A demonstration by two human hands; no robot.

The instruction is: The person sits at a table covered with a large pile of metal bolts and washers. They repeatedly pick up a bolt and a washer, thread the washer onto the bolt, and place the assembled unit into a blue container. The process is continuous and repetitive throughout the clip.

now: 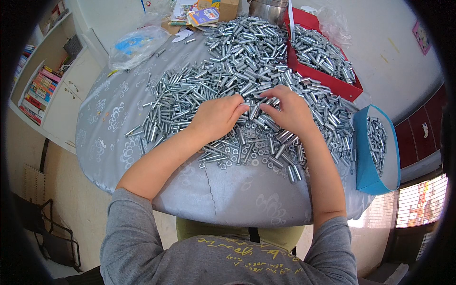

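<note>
Both hands meet over a heap of silvery metal parts. My left hand (pixel 219 116) is closed with thumb and forefinger pinching one end of a small silvery metal piece (pixel 251 104). At its other end, the thumb and forefinger of my right hand (pixel 289 111) pinch together. The fingers partly cover the piece, so its exact kind is unclear. Under and around the hands lie many metal sleeves (pixel 247 57), with long thin bolts (pixel 183 95) to the left. Small nuts and washers (pixel 233 156) are scattered toward me, beside several loose sleeves (pixel 291 175).
A red box (pixel 350 90) full of metal parts stands at the back right. Nearer, a blue bin (pixel 366 178) holds more parts at the table's right edge. A plastic bag (pixel 137 46), booklets (pixel 203 17) and a metal pot (pixel 269 10) sit at the back.
</note>
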